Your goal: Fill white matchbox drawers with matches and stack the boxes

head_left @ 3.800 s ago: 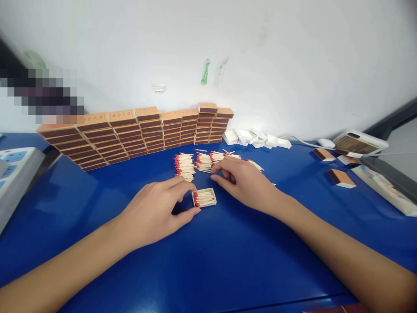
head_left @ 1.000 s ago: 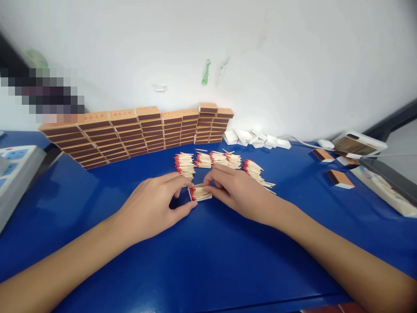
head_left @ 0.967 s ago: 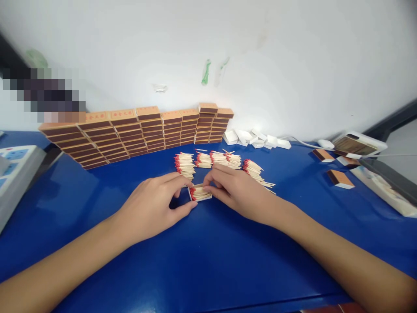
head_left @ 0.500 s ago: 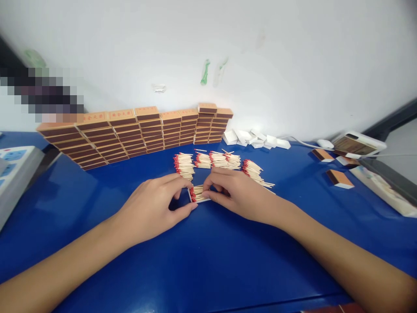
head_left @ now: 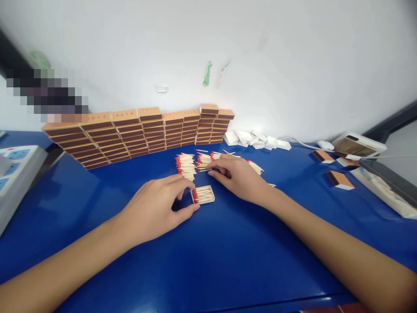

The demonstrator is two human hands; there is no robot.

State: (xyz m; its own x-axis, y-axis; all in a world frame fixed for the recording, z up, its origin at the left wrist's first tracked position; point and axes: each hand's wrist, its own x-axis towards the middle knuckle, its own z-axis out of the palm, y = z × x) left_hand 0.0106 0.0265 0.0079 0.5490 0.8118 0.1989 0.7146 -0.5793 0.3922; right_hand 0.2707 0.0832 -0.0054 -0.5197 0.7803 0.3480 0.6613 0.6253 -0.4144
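A small white matchbox tray (head_left: 207,201) lies on the blue table, filled with red-headed matches (head_left: 203,194). Around its left end are the thumb and fingers of my left hand (head_left: 156,202), which steadies it. Behind the tray, my right hand (head_left: 241,176) is at the match piles, thumb and fingertips pinched on a matchstick (head_left: 203,170); whether it grips more than one is hidden. To the left of those fingers lies a heap of loose matches (head_left: 186,166). More matches (head_left: 256,166) show behind the right hand, partly covered by it.
Closed matchboxes (head_left: 140,132) form a stacked wall along the back left. White empty trays (head_left: 257,140) are heaped by the wall. Toward the right are loose matchbox covers (head_left: 340,180), a white device (head_left: 360,144) and a cable. A white power strip (head_left: 19,169) stands at the left edge.
My right hand has left the tray and moved back to the match piles, uncovering the tray's right end. My left hand stays at the tray. The view has shifted slightly.
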